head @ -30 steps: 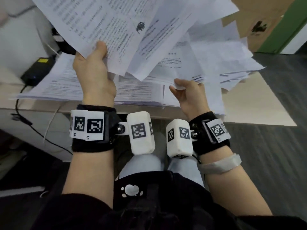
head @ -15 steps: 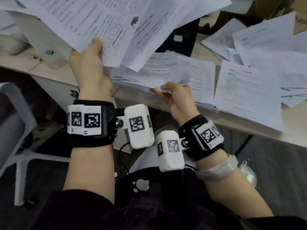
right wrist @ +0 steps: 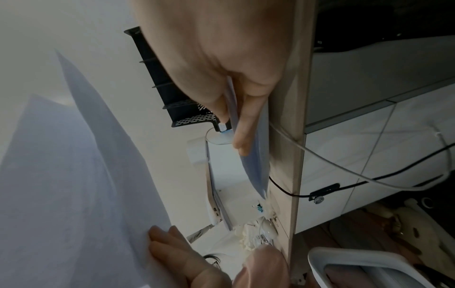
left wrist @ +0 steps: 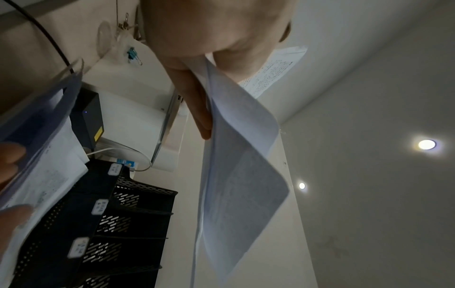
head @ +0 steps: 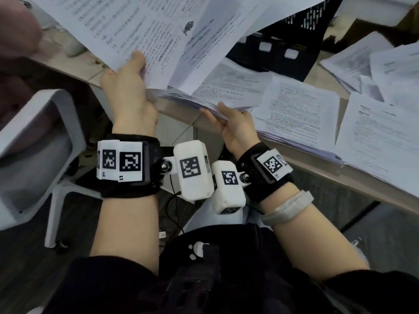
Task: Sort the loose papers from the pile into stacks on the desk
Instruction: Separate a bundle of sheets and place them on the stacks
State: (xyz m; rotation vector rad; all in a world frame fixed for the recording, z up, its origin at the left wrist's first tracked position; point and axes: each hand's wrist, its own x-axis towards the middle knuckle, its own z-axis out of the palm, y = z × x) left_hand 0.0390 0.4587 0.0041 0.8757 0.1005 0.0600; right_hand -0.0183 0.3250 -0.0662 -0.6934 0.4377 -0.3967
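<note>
My left hand (head: 132, 73) holds up a fan of printed sheets (head: 172, 26), thumb on top and fingers hidden beneath. The left wrist view shows those sheets (left wrist: 241, 175) pinched and hanging from it. My right hand (head: 227, 116) grips a thicker bundle of papers (head: 226, 87) at the desk's front edge (head: 181, 116), and the right wrist view shows the bundle (right wrist: 251, 155) pinched between thumb and fingers. More loose papers (head: 299, 112) lie spread over the desk to the right.
A black mesh file tray (head: 283, 41) with white labels stands at the back of the desk. A white chair (head: 36, 141) is at my left, below the desk. Cables (head: 172, 200) hang under the desk edge.
The view has swung along the desk. Both hands keep their papers, and the right hand's bundle now lies lower, at the desk's front edge.
</note>
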